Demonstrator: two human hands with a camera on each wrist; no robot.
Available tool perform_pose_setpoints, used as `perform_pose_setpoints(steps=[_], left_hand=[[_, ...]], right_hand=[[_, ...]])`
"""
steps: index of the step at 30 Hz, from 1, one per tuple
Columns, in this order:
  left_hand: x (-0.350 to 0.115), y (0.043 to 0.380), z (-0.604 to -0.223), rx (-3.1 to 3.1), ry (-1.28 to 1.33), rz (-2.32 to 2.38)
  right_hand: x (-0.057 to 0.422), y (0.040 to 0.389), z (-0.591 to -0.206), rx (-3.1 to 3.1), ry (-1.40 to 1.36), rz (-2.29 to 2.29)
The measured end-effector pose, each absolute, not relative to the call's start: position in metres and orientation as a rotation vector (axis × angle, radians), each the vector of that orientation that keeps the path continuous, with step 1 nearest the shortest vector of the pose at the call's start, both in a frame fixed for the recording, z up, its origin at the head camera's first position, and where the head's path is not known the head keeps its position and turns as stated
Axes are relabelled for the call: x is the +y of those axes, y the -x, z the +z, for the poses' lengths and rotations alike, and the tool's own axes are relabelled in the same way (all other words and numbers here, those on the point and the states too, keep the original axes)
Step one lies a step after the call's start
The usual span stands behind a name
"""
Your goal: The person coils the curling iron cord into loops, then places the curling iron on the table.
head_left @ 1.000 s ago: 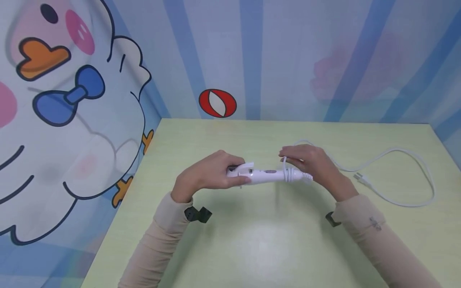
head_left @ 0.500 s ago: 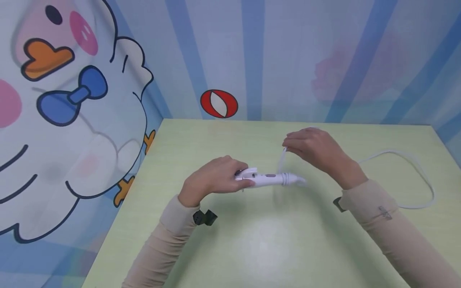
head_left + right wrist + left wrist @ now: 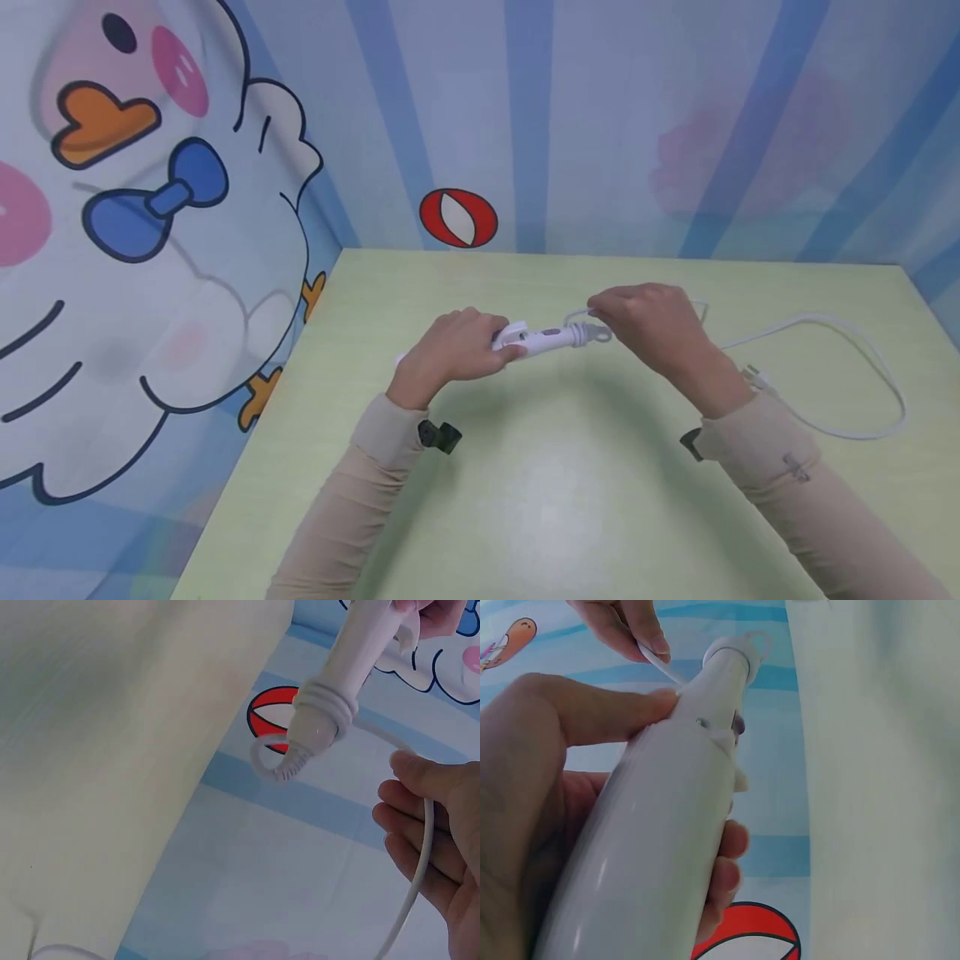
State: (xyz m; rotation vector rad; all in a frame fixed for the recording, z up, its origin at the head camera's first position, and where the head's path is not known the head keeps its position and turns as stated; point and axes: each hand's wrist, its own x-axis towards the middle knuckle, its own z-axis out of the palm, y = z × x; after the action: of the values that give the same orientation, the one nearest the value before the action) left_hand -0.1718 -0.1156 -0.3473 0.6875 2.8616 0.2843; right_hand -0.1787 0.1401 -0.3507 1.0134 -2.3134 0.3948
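Observation:
A white curling iron is held above the table, its cord end tilted up to the right in the head view. My left hand grips it round the middle, thumb along the side, below the clamp lever. The white barrel fills much of the left wrist view. Several turns of cord circle the handle's end, beside the ribbed strain relief. Just right of that end, my right hand pinches the white power cord between thumb and forefinger, the other fingers loosely curled.
The cord's free length loops over the right side of the pale table, with its two-pronged plug by the right sleeve. A cartoon-printed wall borders the table at the back and left.
My right hand rose away from the handle with the cord, then came back down beside its end. My left hand shifted slightly right and tipped the curling iron's cord end upward.

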Motion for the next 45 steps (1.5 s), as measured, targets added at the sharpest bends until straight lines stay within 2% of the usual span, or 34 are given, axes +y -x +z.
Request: perform_pose_setpoints(steps=[11,26,37,45], left_hand=[[-0.114,0.179,-0.358,3.095,-0.512,0.283],[-0.104,0.173,-0.345,3.183,-0.383,0.592],[-0.104,0.164,-0.332,2.977,-0.570,0.774],[-0.108,0.161,-0.330,2.832,-0.824,0.777]], right_hand=[[0.130,0.167,-0.367,-2.495,-0.692,0.503],[0.131,0.158,-0.394,-2.556,-0.553,0.879],[0.153,0.172,-0.412,-2.430,-0.640,1.088],[0.161,0.177,-0.410,-2.383,-0.751,1.061]])
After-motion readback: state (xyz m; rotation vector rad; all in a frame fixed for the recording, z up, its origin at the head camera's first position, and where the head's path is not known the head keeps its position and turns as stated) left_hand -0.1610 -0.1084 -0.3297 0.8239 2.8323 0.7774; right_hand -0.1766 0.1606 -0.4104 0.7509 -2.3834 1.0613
